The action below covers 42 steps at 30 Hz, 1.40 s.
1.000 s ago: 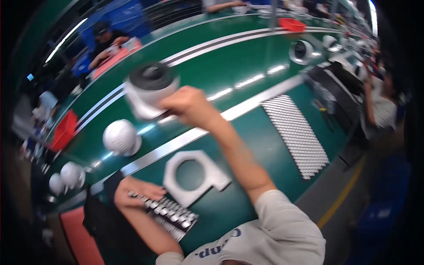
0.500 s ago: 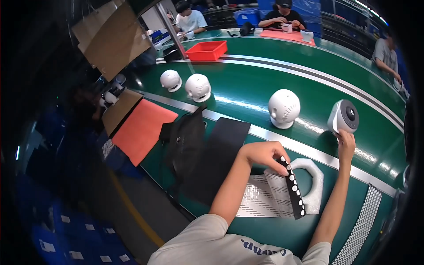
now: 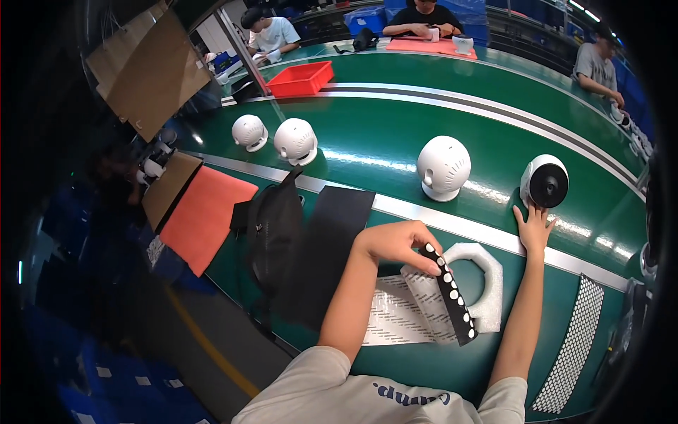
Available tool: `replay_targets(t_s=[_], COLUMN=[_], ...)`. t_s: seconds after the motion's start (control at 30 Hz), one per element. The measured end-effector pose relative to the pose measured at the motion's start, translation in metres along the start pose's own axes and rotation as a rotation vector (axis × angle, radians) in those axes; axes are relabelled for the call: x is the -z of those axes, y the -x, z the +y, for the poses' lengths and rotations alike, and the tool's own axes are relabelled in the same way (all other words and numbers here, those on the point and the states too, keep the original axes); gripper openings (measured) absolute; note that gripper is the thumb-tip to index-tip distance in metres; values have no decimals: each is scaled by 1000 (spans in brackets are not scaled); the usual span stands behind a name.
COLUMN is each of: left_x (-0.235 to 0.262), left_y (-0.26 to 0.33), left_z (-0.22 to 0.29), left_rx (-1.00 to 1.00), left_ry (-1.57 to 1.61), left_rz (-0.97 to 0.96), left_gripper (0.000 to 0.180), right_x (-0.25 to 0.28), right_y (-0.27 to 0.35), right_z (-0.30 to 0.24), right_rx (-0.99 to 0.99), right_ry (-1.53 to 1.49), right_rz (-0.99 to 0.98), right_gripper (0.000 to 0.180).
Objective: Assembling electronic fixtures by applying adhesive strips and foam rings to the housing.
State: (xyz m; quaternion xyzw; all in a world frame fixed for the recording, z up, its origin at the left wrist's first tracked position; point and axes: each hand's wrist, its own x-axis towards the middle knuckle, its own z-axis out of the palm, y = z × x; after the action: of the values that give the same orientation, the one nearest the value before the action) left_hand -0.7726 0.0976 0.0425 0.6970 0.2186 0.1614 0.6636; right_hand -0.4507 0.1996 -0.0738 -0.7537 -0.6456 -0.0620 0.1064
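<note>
My left hand [image 3: 399,245] pinches the upper end of a black strip with a row of white round stickers [image 3: 452,297], part of a curled sticker sheet. The sheet's white printed backing [image 3: 399,311] lies on the bench beneath. Beside it rests a white foam frame [image 3: 491,286] with a round cut-out. At the right, a white rounded camera [image 3: 549,182] with a black round front stands upright on the green surface. My right hand [image 3: 534,227] reaches to its base with spread fingers, the fingertips at or touching its lower edge. Another white camera [image 3: 443,168] stands left of it.
Two more white cameras [image 3: 295,140] stand farther left. Near my left arm are a black bag [image 3: 275,233], a dark mat [image 3: 332,247] and an orange-pink sheet [image 3: 208,212]. A white-dotted strip [image 3: 572,346] lies right. Beyond are a red tray [image 3: 300,79] and several people at work.
The right camera has turned, so its black front now faces me more. My right hand's fingers have gone from gripping its base to spread. My left hand still holds the strip; the view has shifted.
</note>
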Motion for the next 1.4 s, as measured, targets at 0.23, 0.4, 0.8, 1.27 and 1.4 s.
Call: replay_targets(t_s=[0.23,0.4,0.8,1.27,1.4], left_x=[-8,-15,-1,-30,-9], left_y=[1,-1,10,19,14], left_z=[-2,4,9,5,20], left_rx=[-63,-108,-62,-217,-266], left_ry=[-205,-42,-66,99,-225], left_rz=[52,56,55,110,151], left_gripper=[24,19,16,20,27], right_x=[-5,-38,-41,-69,-40], right_y=[1,-8,-18,-17,-7], right_z=[1,41,7,59,61], right_rx=[-303,-430,-408,-440,-384], right_ry=[55,248,85,346,-137], right_rz=[-81,62,222,163,466], right_gripper=[54,47,46,47,38])
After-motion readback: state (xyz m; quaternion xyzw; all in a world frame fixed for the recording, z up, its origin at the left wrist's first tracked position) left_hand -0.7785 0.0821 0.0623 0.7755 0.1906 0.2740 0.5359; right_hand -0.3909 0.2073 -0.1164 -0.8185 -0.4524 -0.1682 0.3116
